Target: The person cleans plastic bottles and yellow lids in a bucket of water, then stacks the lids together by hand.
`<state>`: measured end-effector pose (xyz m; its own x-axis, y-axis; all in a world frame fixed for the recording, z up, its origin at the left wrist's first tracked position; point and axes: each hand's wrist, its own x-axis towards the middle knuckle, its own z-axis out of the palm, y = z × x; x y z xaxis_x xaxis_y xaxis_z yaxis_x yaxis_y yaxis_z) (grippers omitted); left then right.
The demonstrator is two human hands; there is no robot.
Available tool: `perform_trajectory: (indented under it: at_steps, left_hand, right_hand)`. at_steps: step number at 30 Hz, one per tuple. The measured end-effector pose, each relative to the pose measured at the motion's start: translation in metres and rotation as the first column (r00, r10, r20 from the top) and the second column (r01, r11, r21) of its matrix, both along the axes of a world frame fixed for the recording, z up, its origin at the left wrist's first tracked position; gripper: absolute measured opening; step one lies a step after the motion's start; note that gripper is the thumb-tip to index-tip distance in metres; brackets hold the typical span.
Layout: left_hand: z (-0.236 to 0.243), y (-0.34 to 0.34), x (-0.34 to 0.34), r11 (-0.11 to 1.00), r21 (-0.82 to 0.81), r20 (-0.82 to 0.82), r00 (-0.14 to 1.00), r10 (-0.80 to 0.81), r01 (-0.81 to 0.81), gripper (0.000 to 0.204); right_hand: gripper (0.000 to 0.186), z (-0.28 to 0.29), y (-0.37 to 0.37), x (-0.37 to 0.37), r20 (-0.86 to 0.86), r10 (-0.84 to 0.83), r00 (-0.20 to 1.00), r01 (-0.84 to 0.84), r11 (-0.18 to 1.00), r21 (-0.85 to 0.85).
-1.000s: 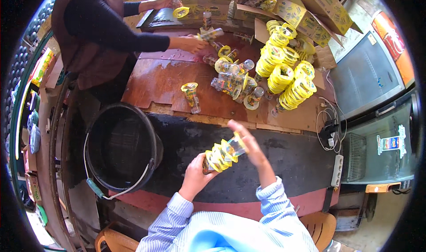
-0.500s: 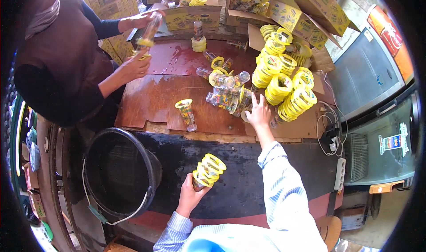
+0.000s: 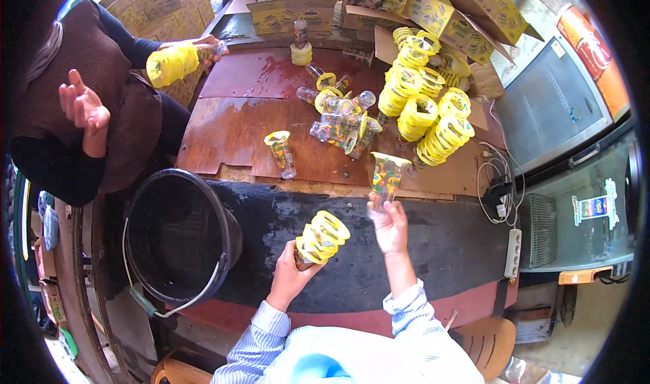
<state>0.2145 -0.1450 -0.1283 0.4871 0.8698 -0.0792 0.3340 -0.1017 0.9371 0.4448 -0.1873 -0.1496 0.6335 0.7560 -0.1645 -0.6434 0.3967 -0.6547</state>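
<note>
My left hand is closed round the lower end of a short stack of plastic cups with yellow rims, above the black front part of the table. In my right hand is a single printed plastic cup, its yellow rim up and the base between my fingers. Beyond it lies a loose heap of clear cups with yellow rims. One more cup rests alone on the brown board. Tall stacks of yellow-rimmed cups lean at the right of the heap.
A large black bucket stands at the left. Across the table, a co-worker holds a cup stack. Yellow cartons line the back. A white cable with a power strip runs along the right edge, near glass-door coolers.
My right hand has picked a cup from the heap and drawn it back toward me. My left hand stays nearly in place. The co-worker's hands have moved apart, one now empty.
</note>
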Motion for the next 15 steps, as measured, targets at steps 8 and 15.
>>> perform_trajectory:
  at_steps: [8, 15]
  left_hand:
    - [0.022, -0.027, -0.006, 0.995, 0.087, 0.031, 0.998, -0.054, 0.051, 0.050]
    - [0.034, -0.041, -0.020, 0.978, 0.210, 0.089, 0.995, -0.033, 0.013, 0.051]
  right_hand:
    - [0.053, 0.034, -0.020, -0.070, 0.029, 0.154, 0.988, -0.156, 0.985, 0.079]
    - [0.034, 0.056, -0.044, -0.048, 0.530, 0.304, 0.792, -0.254, 0.953, -0.168]
